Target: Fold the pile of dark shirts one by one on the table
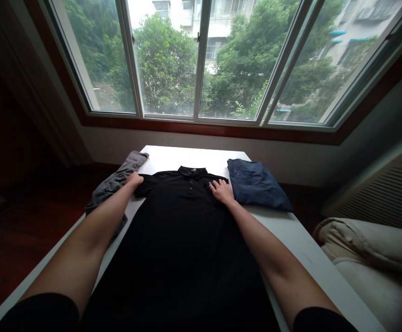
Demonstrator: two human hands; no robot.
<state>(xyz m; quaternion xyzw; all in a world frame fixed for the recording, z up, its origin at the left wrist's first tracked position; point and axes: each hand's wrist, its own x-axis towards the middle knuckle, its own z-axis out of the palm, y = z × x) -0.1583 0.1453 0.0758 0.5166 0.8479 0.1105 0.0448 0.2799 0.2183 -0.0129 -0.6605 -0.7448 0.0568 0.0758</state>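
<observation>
A black polo shirt (190,230) lies spread front side up on the white table, its collar and buttons at the far end. At the end of the sleeve on the left, my left hand (134,179) is closed on the shirt's edge. My right hand (222,191) rests on the shirt near the opposite shoulder, fingers spread over the cloth. Part of the sleeve on that side is hidden beneath it. Just right of that hand is a folded navy garment (258,185). A crumpled grey garment (116,177) lies by my left hand, along the table's left edge.
The white table (194,156) reaches toward the wall under a wide window (201,60). Beige padded cushions or bedding (377,240) lie to the right of the table. Dark reddish flooring (31,240) shows on the left, below a curtain (38,83).
</observation>
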